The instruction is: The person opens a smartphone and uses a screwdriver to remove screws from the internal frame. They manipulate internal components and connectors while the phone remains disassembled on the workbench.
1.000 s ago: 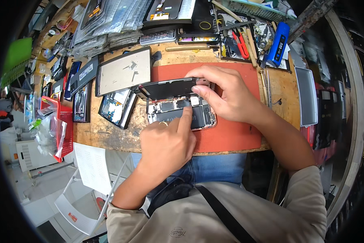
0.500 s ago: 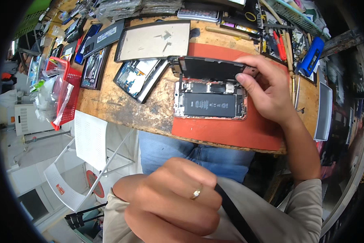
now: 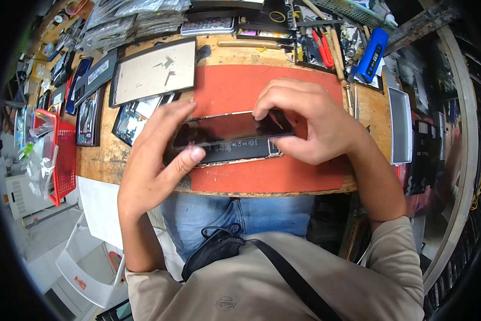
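Note:
A phone's dark, glossy screen panel (image 3: 224, 128) is tilted over the open phone body, whose battery (image 3: 232, 151) shows along the near side, on a red mat (image 3: 267, 179). My right hand (image 3: 310, 120) grips the panel's right end between thumb and curled fingers. My left hand (image 3: 157, 155) is around the phone's left end, fingers apart and slightly blurred, thumb at the near edge; whether it grips is hard to tell. Another opened device (image 3: 128, 123) lies to the left under a pale tray (image 3: 144, 75).
Plastic bags (image 3: 104, 35) are stacked at the back left. A tool tray with red pliers (image 3: 324, 56) and a blue cylindrical device (image 3: 371, 56) are at back right. A red basket (image 3: 64, 171) sits left, a white tray (image 3: 400, 125) right, a white chair (image 3: 96, 206) below the bench.
The screen panel, upright earlier, has been lowered over the phone body. My left hand has risen from near my body to the phone's left end. The view has shifted slightly.

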The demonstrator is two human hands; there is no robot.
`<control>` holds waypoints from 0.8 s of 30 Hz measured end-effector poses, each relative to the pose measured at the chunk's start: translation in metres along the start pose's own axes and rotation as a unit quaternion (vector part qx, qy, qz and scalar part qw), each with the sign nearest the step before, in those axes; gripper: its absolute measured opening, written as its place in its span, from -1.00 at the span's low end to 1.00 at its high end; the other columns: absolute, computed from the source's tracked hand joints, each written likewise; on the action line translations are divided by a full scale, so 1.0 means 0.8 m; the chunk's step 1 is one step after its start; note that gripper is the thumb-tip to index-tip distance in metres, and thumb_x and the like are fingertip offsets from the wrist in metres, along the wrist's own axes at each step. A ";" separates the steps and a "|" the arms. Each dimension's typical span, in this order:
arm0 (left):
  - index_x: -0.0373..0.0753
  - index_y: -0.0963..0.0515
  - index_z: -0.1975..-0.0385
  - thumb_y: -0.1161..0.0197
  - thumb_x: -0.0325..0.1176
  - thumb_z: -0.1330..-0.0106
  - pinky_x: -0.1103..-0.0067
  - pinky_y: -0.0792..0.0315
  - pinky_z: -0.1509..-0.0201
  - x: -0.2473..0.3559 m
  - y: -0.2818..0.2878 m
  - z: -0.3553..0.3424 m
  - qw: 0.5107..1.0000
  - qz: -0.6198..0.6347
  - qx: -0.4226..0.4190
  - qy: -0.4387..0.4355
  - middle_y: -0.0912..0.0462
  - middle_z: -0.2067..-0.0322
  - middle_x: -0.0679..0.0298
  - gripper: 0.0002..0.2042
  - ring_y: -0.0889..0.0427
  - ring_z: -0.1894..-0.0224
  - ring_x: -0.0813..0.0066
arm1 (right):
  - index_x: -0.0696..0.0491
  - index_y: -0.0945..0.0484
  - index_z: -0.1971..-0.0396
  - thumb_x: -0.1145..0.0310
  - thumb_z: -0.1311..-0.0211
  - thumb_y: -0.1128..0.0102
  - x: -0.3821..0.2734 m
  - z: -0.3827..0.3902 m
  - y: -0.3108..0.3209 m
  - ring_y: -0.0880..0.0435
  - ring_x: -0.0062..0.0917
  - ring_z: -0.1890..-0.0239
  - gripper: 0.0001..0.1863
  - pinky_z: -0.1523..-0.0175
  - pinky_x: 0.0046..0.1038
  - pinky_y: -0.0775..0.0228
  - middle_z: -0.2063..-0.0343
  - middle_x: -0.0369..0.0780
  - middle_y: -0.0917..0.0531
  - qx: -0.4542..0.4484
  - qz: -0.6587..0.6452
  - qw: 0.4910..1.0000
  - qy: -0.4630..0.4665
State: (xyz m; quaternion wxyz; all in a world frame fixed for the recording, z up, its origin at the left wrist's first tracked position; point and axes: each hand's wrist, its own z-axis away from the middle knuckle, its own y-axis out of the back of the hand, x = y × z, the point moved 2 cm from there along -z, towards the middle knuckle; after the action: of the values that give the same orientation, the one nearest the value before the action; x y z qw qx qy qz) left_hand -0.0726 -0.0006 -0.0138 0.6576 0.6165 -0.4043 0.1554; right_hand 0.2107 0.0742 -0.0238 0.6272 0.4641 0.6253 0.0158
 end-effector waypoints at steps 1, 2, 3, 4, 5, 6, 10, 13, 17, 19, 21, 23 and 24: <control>-0.34 -0.45 -0.39 -0.46 -0.15 -0.33 0.29 -0.37 -0.43 -0.002 0.000 0.001 0.999 -0.015 -0.028 -0.011 -0.54 -0.26 -0.08 -0.32 -0.52 -0.33 -0.08 | 0.18 -0.61 0.07 0.52 0.04 -0.47 -0.001 -0.002 0.000 -0.68 -0.24 0.05 -0.56 -0.07 -0.31 -0.53 0.11 -0.11 -0.67 -0.010 0.015 1.000 0.012; -0.34 -0.44 -0.40 -0.48 -0.16 -0.30 0.29 -0.37 -0.44 -0.001 -0.002 0.002 0.998 -0.033 -0.040 -0.020 -0.53 -0.27 -0.08 -0.30 -0.50 -0.33 -0.08 | 0.17 -0.60 0.06 0.49 0.07 -0.49 -0.001 -0.002 0.000 -0.66 -0.20 0.00 -0.53 -0.11 -0.27 -0.52 0.08 -0.09 -0.66 -0.020 0.030 0.999 0.024; -0.33 -0.43 -0.41 -0.49 -0.18 -0.28 0.28 -0.36 -0.44 0.001 -0.003 0.004 0.997 -0.051 -0.052 -0.029 -0.52 -0.29 -0.07 -0.29 -0.49 -0.34 -0.08 | 0.16 -0.58 -0.06 0.42 0.06 -0.55 0.000 0.001 0.000 -0.62 -0.15 -0.11 -0.41 -0.24 -0.21 -0.46 -0.04 -0.06 -0.62 -0.036 0.036 0.998 0.030; -0.32 -0.43 -0.42 -0.51 -0.20 -0.26 0.27 -0.36 -0.45 0.002 -0.003 0.006 0.995 -0.071 -0.061 -0.036 -0.51 -0.30 -0.07 -0.27 -0.48 -0.35 -0.09 | 0.16 -0.57 -0.10 0.40 0.05 -0.56 -0.003 0.001 0.001 -0.62 -0.15 -0.12 -0.37 -0.25 -0.21 -0.46 -0.05 -0.05 -0.62 -0.035 0.039 0.998 0.033; -0.32 -0.41 -0.43 -0.56 -0.22 -0.18 0.25 -0.34 -0.47 0.002 -0.004 0.007 0.995 -0.067 -0.071 -0.031 -0.47 -0.34 -0.06 -0.21 -0.45 -0.37 -0.09 | 0.17 -0.56 -0.14 0.38 0.05 -0.58 -0.007 0.001 0.002 -0.61 -0.14 -0.13 -0.34 -0.27 -0.20 -0.45 -0.06 -0.05 -0.62 -0.036 0.040 0.998 0.037; -0.30 -0.37 -0.47 -0.58 -0.26 -0.15 0.25 -0.33 -0.48 0.002 -0.003 0.009 0.995 -0.063 -0.076 -0.030 -0.46 -0.34 -0.06 -0.16 -0.43 -0.38 -0.10 | 0.17 -0.55 -0.18 0.37 0.04 -0.59 -0.010 0.000 0.002 -0.61 -0.13 -0.14 -0.30 -0.28 -0.20 -0.45 -0.07 -0.04 -0.61 -0.036 0.042 0.998 0.042; -0.27 -0.33 -0.48 -0.57 -0.38 -0.10 0.24 -0.35 -0.44 -0.003 -0.001 0.006 0.992 -0.052 -0.105 -0.058 -0.47 -0.30 -0.03 -0.13 -0.44 -0.33 -0.09 | 0.19 -0.54 -0.22 0.33 0.02 -0.61 -0.007 0.000 0.009 -0.63 -0.11 -0.12 -0.26 -0.26 -0.21 -0.47 -0.07 -0.03 -0.63 0.035 0.038 0.998 0.028; -0.27 -0.35 -0.45 -0.57 -0.40 -0.03 0.22 -0.37 -0.39 -0.009 -0.007 0.011 0.992 -0.029 -0.094 -0.081 -0.51 -0.23 -0.04 -0.13 -0.46 -0.23 -0.10 | 0.17 -0.61 -0.11 0.45 -0.14 -0.49 0.002 -0.001 0.008 -0.72 -0.34 0.09 -0.50 -0.08 -0.36 -0.55 0.12 -0.12 -0.71 0.123 0.045 0.991 -0.009; -0.27 -0.34 -0.45 -0.60 -0.34 -0.01 0.22 -0.38 -0.36 -0.015 -0.012 0.022 0.992 0.001 -0.069 -0.108 -0.56 -0.19 -0.02 -0.10 -0.50 -0.22 -0.08 | 0.16 -0.65 -0.06 0.49 -0.29 -0.41 0.017 0.004 0.009 -0.73 -0.52 0.22 -0.65 0.05 -0.48 -0.56 0.23 -0.20 -0.74 0.178 0.017 0.982 -0.063; -0.27 -0.32 -0.47 -0.61 -0.29 0.02 0.20 -0.35 -0.38 -0.018 -0.013 0.026 0.989 -0.005 -0.073 -0.132 -0.57 -0.23 -0.01 -0.06 -0.50 -0.27 -0.07 | 0.16 -0.67 -0.03 0.50 -0.32 -0.39 0.023 0.003 0.005 -0.73 -0.54 0.27 -0.70 0.09 -0.50 -0.56 0.26 -0.21 -0.75 0.202 0.029 0.976 -0.080; -0.29 -0.30 -0.47 -0.61 -0.26 0.02 0.19 -0.33 -0.38 -0.016 -0.013 0.023 0.987 -0.003 -0.067 -0.148 -0.57 -0.22 0.00 -0.04 -0.50 -0.26 -0.08 | 0.16 -0.69 0.00 0.51 -0.34 -0.37 0.031 0.004 0.003 -0.72 -0.56 0.28 -0.75 0.13 -0.52 -0.55 0.28 -0.22 -0.75 0.225 0.026 0.970 -0.094; -0.30 -0.29 -0.47 -0.58 -0.24 0.02 0.19 -0.35 -0.35 -0.018 -0.018 0.020 0.981 0.001 -0.039 -0.188 -0.57 -0.17 0.00 -0.04 -0.51 -0.20 -0.09 | 0.17 -0.70 0.03 0.51 -0.36 -0.35 0.042 0.002 -0.001 -0.72 -0.58 0.28 -0.78 0.16 -0.54 -0.54 0.29 -0.21 -0.75 0.247 0.004 0.964 -0.098; -0.30 -0.30 -0.46 -0.56 -0.24 0.03 0.21 -0.37 -0.32 -0.018 -0.020 0.022 0.981 -0.007 -0.028 -0.189 -0.57 -0.10 0.02 -0.05 -0.52 -0.14 -0.07 | 0.18 -0.69 0.04 0.52 -0.36 -0.34 0.036 -0.006 -0.004 -0.70 -0.60 0.31 -0.79 0.20 -0.56 -0.52 0.29 -0.23 -0.73 0.244 0.007 0.965 -0.097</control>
State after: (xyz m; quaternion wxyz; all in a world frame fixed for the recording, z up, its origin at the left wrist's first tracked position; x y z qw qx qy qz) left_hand -0.0765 -0.0157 -0.0367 0.5868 0.6191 -0.5216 0.0203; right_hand 0.2115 0.0921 -0.0468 0.5522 0.6070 0.5433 -0.1776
